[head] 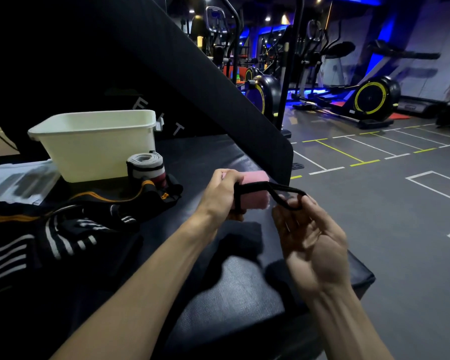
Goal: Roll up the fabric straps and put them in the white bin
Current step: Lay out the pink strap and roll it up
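My left hand (222, 194) grips a rolled pink fabric strap (255, 194) above the black padded bench (234, 284). A black cord loop (283, 193) runs from the roll to my right hand (311, 242), whose fingertips pinch its far end, palm up. The white bin (96, 144) stands at the back left of the bench. A rolled grey strap (146, 168) with a red and black band stands upright just in front of the bin's right corner. Several unrolled black straps with white and orange stripes (63, 229) lie in a heap on the left.
The bench's raised black backrest (218, 81) slants up behind my hands. A clear plastic bag (18, 180) lies left of the bin. The bench edge drops to a grey gym floor (387, 203) on the right, with exercise bikes (369, 100) beyond.
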Demonstrator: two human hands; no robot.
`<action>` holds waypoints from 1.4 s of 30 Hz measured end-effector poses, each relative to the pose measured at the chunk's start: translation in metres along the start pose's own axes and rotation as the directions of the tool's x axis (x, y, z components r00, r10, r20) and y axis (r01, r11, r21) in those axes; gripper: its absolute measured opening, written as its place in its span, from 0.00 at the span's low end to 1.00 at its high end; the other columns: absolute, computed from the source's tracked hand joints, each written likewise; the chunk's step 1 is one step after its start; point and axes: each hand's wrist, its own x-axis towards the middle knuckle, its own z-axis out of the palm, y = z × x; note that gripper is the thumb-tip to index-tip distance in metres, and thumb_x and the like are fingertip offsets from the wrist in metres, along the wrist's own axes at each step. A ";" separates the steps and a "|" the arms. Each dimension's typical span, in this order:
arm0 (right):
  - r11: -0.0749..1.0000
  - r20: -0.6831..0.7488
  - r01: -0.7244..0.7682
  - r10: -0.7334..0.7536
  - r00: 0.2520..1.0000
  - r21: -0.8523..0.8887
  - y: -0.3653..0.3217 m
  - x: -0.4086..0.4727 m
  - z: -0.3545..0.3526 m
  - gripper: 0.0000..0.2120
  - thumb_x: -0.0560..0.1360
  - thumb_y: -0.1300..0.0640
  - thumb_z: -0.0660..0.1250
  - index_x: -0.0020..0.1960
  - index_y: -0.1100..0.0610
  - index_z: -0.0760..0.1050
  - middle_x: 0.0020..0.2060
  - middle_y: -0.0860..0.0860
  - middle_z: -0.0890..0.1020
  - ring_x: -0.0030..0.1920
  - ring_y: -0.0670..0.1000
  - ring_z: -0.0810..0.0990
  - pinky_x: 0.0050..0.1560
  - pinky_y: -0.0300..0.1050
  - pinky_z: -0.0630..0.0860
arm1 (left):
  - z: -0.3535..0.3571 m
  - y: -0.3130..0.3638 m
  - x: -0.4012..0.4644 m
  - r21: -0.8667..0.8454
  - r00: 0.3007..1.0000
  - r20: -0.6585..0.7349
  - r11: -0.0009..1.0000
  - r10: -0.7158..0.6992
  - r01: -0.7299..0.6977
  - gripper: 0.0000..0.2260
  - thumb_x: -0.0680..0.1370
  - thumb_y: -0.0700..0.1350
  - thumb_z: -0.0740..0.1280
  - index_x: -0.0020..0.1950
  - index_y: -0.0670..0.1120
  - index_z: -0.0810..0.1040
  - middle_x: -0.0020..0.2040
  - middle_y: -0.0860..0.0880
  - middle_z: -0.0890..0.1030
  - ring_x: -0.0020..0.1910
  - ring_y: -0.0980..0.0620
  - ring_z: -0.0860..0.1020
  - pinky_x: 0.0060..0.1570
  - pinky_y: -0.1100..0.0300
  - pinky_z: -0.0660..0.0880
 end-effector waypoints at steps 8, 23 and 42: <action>0.958 -0.041 -0.027 0.016 0.999 -0.286 0.023 0.009 -0.004 0.05 0.81 0.61 0.63 0.48 0.53 0.74 0.32 0.51 0.75 0.35 0.51 0.80 0.47 0.49 0.81 | 0.003 0.006 -0.001 -0.277 0.978 0.025 0.939 -0.205 0.204 0.21 0.84 0.59 0.59 0.52 0.42 0.78 0.37 0.42 0.78 0.28 0.46 0.74 0.21 0.63 0.68; 0.932 -0.103 -0.060 0.025 0.994 -0.357 0.014 0.021 -0.013 0.05 0.80 0.56 0.65 0.46 0.48 0.75 0.30 0.45 0.77 0.35 0.44 0.77 0.44 0.45 0.74 | -0.003 0.008 -0.007 -0.255 0.902 0.390 0.921 -0.182 0.296 0.21 0.82 0.53 0.52 0.41 0.42 0.78 0.34 0.42 0.77 0.22 0.50 0.72 0.15 0.69 0.56; 0.943 0.137 0.054 -0.009 0.990 -0.330 0.020 0.012 -0.017 0.08 0.77 0.51 0.68 0.52 0.53 0.74 0.51 0.58 0.82 0.51 0.56 0.80 0.55 0.59 0.79 | -0.010 -0.002 -0.010 0.062 0.859 0.444 0.966 -0.253 0.253 0.25 0.74 0.63 0.58 0.41 0.44 0.81 0.37 0.40 0.79 0.26 0.47 0.73 0.23 0.66 0.63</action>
